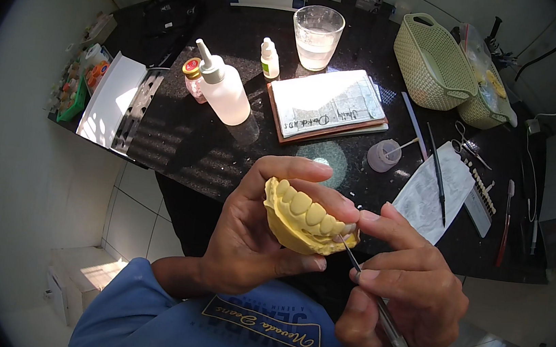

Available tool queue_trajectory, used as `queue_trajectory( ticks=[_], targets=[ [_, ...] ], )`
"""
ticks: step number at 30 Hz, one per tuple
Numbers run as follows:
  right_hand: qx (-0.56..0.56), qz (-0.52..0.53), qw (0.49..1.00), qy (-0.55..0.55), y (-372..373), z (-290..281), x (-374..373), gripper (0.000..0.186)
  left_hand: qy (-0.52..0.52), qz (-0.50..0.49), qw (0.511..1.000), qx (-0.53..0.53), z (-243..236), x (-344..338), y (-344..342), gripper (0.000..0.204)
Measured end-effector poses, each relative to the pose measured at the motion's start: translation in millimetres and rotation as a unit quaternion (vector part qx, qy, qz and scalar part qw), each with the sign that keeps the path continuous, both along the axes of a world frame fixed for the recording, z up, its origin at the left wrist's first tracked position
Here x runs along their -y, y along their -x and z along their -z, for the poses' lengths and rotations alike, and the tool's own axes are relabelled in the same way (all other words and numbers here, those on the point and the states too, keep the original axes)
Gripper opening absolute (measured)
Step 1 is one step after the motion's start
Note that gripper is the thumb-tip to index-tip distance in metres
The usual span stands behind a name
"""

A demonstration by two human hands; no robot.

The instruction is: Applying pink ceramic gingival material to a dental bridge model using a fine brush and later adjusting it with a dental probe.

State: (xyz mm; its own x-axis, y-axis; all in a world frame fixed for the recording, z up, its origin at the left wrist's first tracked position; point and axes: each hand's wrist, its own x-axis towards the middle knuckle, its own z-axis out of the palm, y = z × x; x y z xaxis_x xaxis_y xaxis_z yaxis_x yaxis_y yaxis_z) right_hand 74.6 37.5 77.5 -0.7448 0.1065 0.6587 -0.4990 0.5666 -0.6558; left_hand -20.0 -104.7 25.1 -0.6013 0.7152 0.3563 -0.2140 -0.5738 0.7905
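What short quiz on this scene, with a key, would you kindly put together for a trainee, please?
1. True or false: the left hand holds the yellow dental cast.
2. Multiple choice: what is in the grip of the right hand?
a) scissors
b) slim metal tool
c) woven basket
3. Fill the gap: in the picture, the small white bottle stands between the squeeze bottle and the clear, partly filled ____.

Key:
1. True.
2. b.
3. Glass.
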Motion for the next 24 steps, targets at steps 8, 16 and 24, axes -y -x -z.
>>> queue_trajectory(
  ticks=[8,16,24],
  targets=[
    [-0.009,0.008,1.000,-0.009,-1,-1,0,0.017,0.001,0.012,1.000,0.021,-3,-1,-3,0.068],
    [0.001,0.001,1.000,-0.005,-1,-1,-1,0.018,0.059,-0.027,0.990,0.128,-13,-2,-9,0.080],
    [0.002,0.008,1.000,-0.011,-4,-2,-1,0.019,0.055,-0.013,0.988,0.147,-15,-4,-10,0.078]
  ],
)
